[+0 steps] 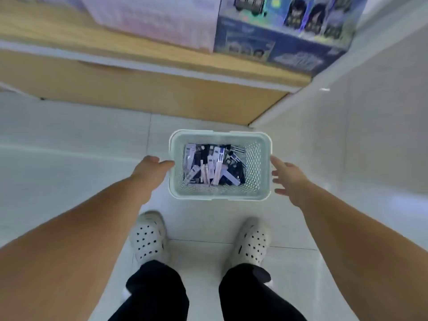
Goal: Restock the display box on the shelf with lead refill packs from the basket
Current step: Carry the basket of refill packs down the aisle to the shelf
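A pale mint plastic basket with perforated walls stands on the white tiled floor in front of my feet. Inside it lie several lead refill packs, slim cards in white, dark blue and beige, piled loosely. My left hand reaches to the basket's left rim, its fingertips touching or almost touching the edge. My right hand hovers just off the right rim with fingers spread and holds nothing. No display box for refills can be picked out on the shelf.
A wooden shelf unit runs across the back, its base just beyond the basket. On it sit a pale pink box and a dark blue printed box. A white wall closes the right side. My white clogs stand behind the basket.
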